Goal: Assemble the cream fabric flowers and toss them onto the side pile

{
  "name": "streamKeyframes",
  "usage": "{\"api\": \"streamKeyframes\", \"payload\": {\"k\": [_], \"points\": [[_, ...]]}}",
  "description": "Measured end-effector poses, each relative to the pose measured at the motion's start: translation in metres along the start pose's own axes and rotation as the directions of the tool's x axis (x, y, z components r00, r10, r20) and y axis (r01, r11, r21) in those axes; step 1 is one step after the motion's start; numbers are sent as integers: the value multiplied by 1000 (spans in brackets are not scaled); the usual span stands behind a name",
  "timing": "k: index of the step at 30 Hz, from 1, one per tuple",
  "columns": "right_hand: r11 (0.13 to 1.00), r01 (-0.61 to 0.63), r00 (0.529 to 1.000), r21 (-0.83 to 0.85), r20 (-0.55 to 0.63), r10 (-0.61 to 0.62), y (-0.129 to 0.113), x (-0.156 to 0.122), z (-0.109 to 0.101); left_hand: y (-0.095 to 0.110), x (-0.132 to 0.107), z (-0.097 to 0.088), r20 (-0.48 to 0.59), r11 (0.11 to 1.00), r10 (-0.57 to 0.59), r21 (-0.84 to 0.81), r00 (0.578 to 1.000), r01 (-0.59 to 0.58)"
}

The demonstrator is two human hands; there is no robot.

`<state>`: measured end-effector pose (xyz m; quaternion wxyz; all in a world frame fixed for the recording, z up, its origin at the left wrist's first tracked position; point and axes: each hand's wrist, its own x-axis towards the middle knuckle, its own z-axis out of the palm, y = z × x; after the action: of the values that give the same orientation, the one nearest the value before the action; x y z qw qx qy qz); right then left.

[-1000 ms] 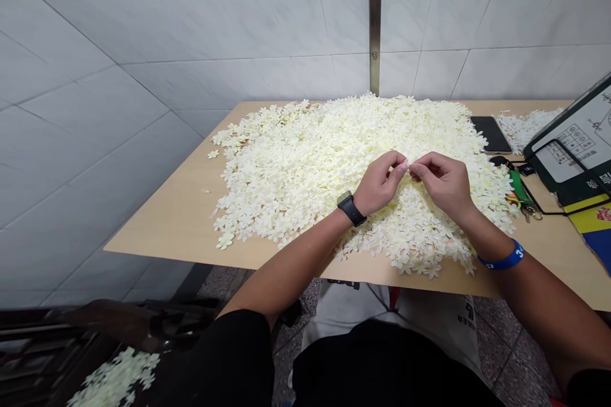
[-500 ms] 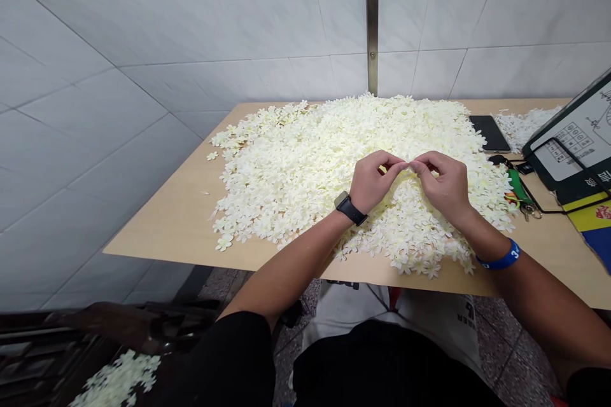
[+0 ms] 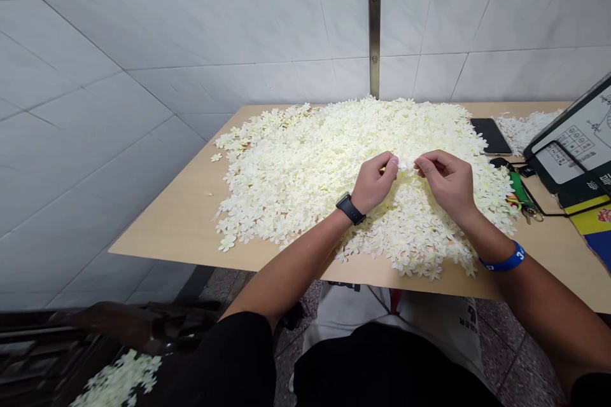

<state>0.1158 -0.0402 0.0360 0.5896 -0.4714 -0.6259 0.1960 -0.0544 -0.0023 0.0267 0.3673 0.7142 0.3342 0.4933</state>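
A wide heap of pale cream artificial flowers (image 3: 305,172) covers much of the table. Over its right part, my left hand (image 3: 376,181) is closed, thumb pressed to the curled fingers. Whatever sits in that pinch is too small to make out against the blossoms. A short gap to the right, my right hand (image 3: 447,183) also pinches, thumb against forefinger, fingertips pointing left. Anything between its tips blends into the white behind. Loose flowers lie just below and between both hands.
The brown table board (image 3: 176,222) ends at a tiled wall. To the right are a dark phone (image 3: 491,135), a pile of white bits (image 3: 522,130), keys (image 3: 531,213) and a dark green box (image 3: 573,146). More flowers (image 3: 119,381) lie low at the left.
My hands have moved apart from fingertips touching, the left one leftward and the right one rightward. The whole view has shifted slightly.
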Motion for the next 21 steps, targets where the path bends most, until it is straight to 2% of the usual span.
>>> {"api": "streamKeyframes", "payload": {"k": [4,7,11,16,21], "points": [[998,54,995,45,82,-58,0,-1,2,1,0,0,-8,999,44,7,999,-44],[997,69,990,45,119,-74,1,-1,3,0,0,-1,-17,999,36,-36,999,-36],[998,35,993,45,113,-39,4,-1,3,-3,2,-2,-17,996,12,-93,1000,-14],[1000,-13,999,5,44,12,6,-1,2,-3,1,1,35,990,-6,-141,999,11],[999,-40,995,20,94,38,3,-1,2,-2,0,1,30,995,-7,-101,1000,10]]}}
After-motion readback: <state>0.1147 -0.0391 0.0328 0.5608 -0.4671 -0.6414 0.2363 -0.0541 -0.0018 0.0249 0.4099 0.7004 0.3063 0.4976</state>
